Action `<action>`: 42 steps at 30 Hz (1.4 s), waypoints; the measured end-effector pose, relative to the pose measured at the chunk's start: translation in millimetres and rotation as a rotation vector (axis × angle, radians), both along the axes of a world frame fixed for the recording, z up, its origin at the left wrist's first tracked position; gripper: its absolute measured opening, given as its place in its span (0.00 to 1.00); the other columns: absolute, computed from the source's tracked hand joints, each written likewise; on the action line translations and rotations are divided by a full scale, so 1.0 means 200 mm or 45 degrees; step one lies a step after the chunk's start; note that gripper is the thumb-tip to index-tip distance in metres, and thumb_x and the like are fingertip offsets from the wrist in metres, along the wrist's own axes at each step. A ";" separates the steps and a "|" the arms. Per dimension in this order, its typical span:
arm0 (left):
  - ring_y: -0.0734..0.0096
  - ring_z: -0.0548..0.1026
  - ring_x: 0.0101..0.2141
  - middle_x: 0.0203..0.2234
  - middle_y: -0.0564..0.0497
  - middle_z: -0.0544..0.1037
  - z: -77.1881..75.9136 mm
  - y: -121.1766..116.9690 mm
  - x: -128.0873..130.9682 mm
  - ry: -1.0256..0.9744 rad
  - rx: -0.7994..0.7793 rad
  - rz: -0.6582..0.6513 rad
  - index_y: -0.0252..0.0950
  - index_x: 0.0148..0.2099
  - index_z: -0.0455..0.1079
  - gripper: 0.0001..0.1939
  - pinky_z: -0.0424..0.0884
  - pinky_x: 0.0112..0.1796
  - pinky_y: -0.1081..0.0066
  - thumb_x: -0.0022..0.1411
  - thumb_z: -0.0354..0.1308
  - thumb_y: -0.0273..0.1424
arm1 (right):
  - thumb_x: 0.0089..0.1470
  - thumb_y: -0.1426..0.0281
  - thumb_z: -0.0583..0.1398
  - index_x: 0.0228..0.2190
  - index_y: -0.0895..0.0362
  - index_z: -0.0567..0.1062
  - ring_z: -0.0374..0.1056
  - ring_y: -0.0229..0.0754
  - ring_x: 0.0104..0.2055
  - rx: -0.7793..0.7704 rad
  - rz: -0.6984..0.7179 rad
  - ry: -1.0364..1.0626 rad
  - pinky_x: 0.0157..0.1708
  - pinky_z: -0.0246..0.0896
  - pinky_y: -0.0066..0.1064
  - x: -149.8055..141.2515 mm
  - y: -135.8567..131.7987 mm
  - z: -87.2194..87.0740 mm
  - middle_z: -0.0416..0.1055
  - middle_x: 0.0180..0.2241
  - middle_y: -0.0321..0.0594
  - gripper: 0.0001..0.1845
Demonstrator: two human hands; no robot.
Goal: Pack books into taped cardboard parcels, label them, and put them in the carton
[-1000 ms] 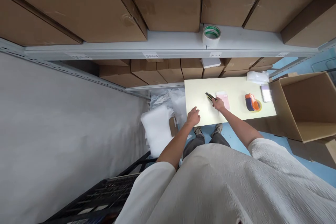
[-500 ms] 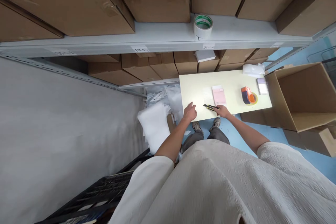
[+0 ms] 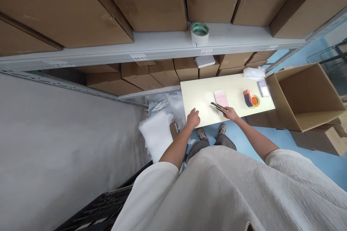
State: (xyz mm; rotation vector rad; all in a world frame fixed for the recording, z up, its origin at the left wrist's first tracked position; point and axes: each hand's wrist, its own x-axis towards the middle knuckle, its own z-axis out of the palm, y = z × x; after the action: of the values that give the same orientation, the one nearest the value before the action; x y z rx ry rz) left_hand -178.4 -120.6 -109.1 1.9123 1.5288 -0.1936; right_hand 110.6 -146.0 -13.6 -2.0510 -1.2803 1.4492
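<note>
My right hand (image 3: pixel 231 114) grips a box cutter (image 3: pixel 217 106), black with yellow parts, its tip pointing left and away from me over the pale table (image 3: pixel 202 88). Just beyond the box cutter lies a flat pink box or pad (image 3: pixel 221 99) with a white strip at its far end. Near the table's front left corner, my left hand (image 3: pixel 193 118) rests with fingers stretched out and holds nothing. Whether its fingertips press on something thin and pale, I cannot tell.
An orange and dark blue tape dispenser (image 3: pixel 248 98) stands on the table's right part, near a plastic-wrapped bundle (image 3: pixel 254 73). A large open carton (image 3: pixel 311 94) is at the right. Shelves of cartons rise ahead, with a tape roll (image 3: pixel 200 34). White foam packing (image 3: pixel 157 133) lies left.
The view has shifted slightly. The box cutter has tilted, its tip now pointing further away from me, and my right hand has moved a little right relative to the pink item. My left hand has stayed nearly still.
</note>
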 end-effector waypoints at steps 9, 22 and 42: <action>0.51 0.57 0.77 0.78 0.36 0.58 0.05 0.01 0.02 0.086 0.003 -0.026 0.36 0.67 0.69 0.25 0.64 0.70 0.53 0.69 0.55 0.28 | 0.64 0.52 0.60 0.31 0.54 0.72 0.55 0.36 0.20 0.185 -0.312 0.261 0.21 0.53 0.31 0.07 0.13 0.18 0.70 0.21 0.37 0.19; 0.49 0.62 0.73 0.74 0.34 0.63 0.16 0.12 0.22 0.200 0.152 0.119 0.34 0.67 0.70 0.24 0.62 0.69 0.52 0.72 0.50 0.30 | 0.72 0.45 0.50 0.44 0.55 0.75 0.70 0.44 0.33 0.462 -0.144 0.112 0.34 0.66 0.33 0.38 0.37 0.50 0.78 0.32 0.45 0.28; 0.56 0.66 0.70 0.69 0.41 0.72 0.12 0.30 0.82 0.009 0.052 0.044 0.39 0.67 0.71 0.25 0.62 0.68 0.57 0.69 0.55 0.28 | 0.67 0.66 0.54 0.55 0.53 0.75 0.68 0.60 0.58 1.347 0.446 -0.665 0.64 0.58 0.54 1.13 1.67 0.81 0.78 0.53 0.51 0.18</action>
State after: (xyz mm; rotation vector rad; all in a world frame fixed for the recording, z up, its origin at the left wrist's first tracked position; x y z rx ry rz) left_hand -15.2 -61.2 -85.8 1.9172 1.5809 -0.1551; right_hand 336.2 187.4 147.6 -1.4839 -2.0633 0.1125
